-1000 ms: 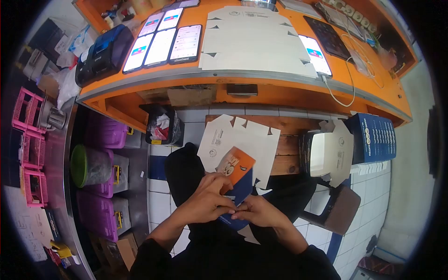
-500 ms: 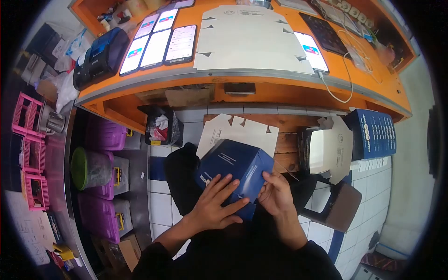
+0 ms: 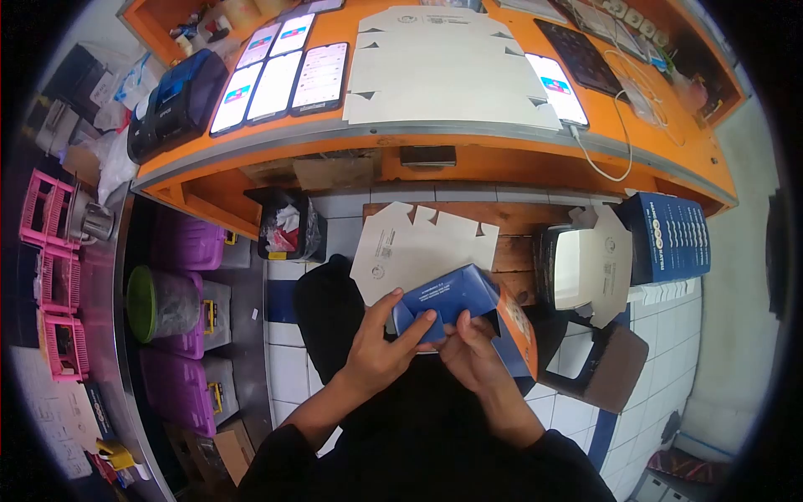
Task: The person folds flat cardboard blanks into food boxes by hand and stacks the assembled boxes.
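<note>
A blue carton box (image 3: pixel 450 294) with an orange printed side is tilted over my lap, one side facing me. My left hand (image 3: pixel 381 347) grips its left end, thumb on the blue panel and fingers around the edge. My right hand (image 3: pixel 475 353) is closed at the box's near edge, with its thumb by a flap; the fingers beneath are partly hidden. Just beyond the box lies a flat, unfolded white carton blank (image 3: pixel 422 247) with notched edges, on a low wooden bench (image 3: pixel 513 255).
An open carton (image 3: pixel 606 280) with a white inside stands right of the bench, beside a blue printed box (image 3: pixel 669 238). A small bin (image 3: pixel 288 230) holds litter. Ahead, the orange counter (image 3: pixel 502 138) carries phones (image 3: pixel 320 79) and stacked white blanks (image 3: pixel 447 75). Purple-lidded tubs (image 3: pixel 180 309) line the left.
The blue box has been turned in my hands, so its orange side now shows at the right. My left hand went from lying across it to gripping its left end.
</note>
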Demonstrator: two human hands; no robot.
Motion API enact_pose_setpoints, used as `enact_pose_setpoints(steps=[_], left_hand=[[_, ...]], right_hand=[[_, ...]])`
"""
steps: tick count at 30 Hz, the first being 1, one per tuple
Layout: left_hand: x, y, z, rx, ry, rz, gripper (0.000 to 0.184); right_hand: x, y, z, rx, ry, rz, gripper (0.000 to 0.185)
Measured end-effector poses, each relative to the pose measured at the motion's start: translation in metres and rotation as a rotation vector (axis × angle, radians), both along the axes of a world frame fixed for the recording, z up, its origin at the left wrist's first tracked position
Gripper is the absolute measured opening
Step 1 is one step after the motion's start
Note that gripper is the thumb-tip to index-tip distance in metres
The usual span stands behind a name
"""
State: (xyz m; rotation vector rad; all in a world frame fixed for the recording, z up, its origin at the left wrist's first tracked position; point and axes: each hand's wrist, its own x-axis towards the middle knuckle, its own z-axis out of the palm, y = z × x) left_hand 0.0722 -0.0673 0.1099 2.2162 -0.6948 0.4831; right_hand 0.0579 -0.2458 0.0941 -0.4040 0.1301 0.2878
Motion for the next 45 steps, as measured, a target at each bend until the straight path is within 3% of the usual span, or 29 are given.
enact_pose_setpoints(steps=[3,9,10,12,14,15,17,18,20,23,25,27,28,30,31,32,34,35,36,37,38,40,41,43,44,45], left_hand=[[-0.001,-0.006,-0.015,0.034,-0.041,0.066,0.044],[-0.008,-0.006,-0.019,-0.229,0.117,-0.042,0.04],[-0.008,-0.007,-0.018,-0.247,0.141,-0.05,0.035],[-0.01,-0.008,-0.02,-0.261,0.164,-0.059,0.03],[-0.012,-0.013,-0.028,-0.339,0.18,0.026,0.044],[-0.015,-0.016,-0.031,-0.339,0.18,0.023,0.044],[-0.018,-0.021,-0.036,-0.357,0.21,0.14,0.08],[-0.016,-0.017,-0.035,-0.357,0.207,0.142,0.08],[-0.01,-0.006,-0.033,-0.38,0.244,-0.156,0.122],[0.008,0.006,-0.002,-0.33,0.383,-0.28,0.135],[0.014,0.008,-0.003,-0.294,0.418,-0.348,0.139],[0.013,0.008,-0.018,-0.273,0.694,-0.458,0.133],[0.01,0.005,-0.026,-0.272,0.693,-0.456,0.133],[0.002,-0.004,-0.049,-0.597,0.961,-0.515,0.123],[0.0,-0.002,-0.06,-0.594,0.962,-0.519,0.123],[-0.003,0.0,-0.072,-0.746,1.198,-0.489,0.113],[-0.011,0.005,-0.122,-1.151,1.512,-0.418,0.092],[-0.012,0.007,-0.146,-1.405,1.573,-0.382,0.081],[-0.013,0.006,-0.137,-1.521,1.612,-0.12,0.065],[-0.01,0.009,-0.12,-1.683,1.714,-0.117,0.062],[-0.013,0.014,-0.14,-1.659,1.736,-0.056,0.06],[-0.009,0.014,-0.163,-1.622,1.756,-0.011,0.058],[-0.01,0.007,-0.165,-1.503,1.755,0.139,0.055],[-0.012,0.004,-0.16,-1.382,1.748,0.291,0.053],[-0.015,0.008,-0.156,-1.086,1.429,0.267,0.053],[-0.016,0.012,-0.148,-0.794,1.107,0.234,0.055]], right_hand=[[-0.004,0.007,-0.008,-0.122,0.068,0.02,0.026],[-0.015,-0.015,-0.04,-0.4,-0.09,0.06,0.035],[-0.015,-0.017,-0.043,-0.846,-0.212,0.035,0.035],[-0.015,-0.011,-0.04,-1.288,-0.338,0.004,0.035],[-0.006,0.01,-0.011,-0.844,-0.073,-0.021,0.029],[-0.007,0.009,-0.017,-0.844,-0.071,-0.024,0.029],[-0.009,0.008,-0.035,-1.074,-0.025,-0.014,0.031],[-0.007,0.007,-0.023,-1.074,-0.029,-0.013,0.031],[0.0,0.004,0.012,-0.592,-0.011,-0.097,0.032],[-0.003,-0.02,0.008,-0.396,0.021,0.123,0.033],[-0.002,-0.019,0.024,-0.357,0.068,0.173,0.035],[-0.001,-0.025,0.029,-0.068,0.105,0.127,0.031],[0.007,-0.026,0.037,-0.084,0.088,0.071,0.041],[0.018,-0.035,0.022,0.027,0.214,-0.007,0.05],[0.021,-0.043,-0.004,0.141,0.275,-0.029,0.055],[0.021,-0.041,-0.009,0.142,0.278,-0.034,0.055],[0.025,-0.036,-0.015,-0.57,0.046,0.109,0.065],[0.017,-0.038,-0.03,-1.178,-0.416,0.188,0.071],[0.012,-0.035,-0.022,-1.595,-0.76,0.343,0.072],[0.005,-0.032,-0.015,-1.99,-1.121,0.509,0.074],[-0.008,-0.028,-0.023,-1.981,-1.119,0.52,0.074],[-0.024,-0.022,-0.045,-2.241,-1.292,0.621,0.061],[-0.021,-0.024,-0.048,-2.244,-1.285,0.62,0.061],[-0.011,-0.032,-0.051,-2.078,-1.083,0.971,0.047],[-0.015,-0.04,-0.061,-2.085,-1.139,0.726,0.032],[-0.012,-0.041,-0.055,-2.084,-1.137,0.726,0.032]])
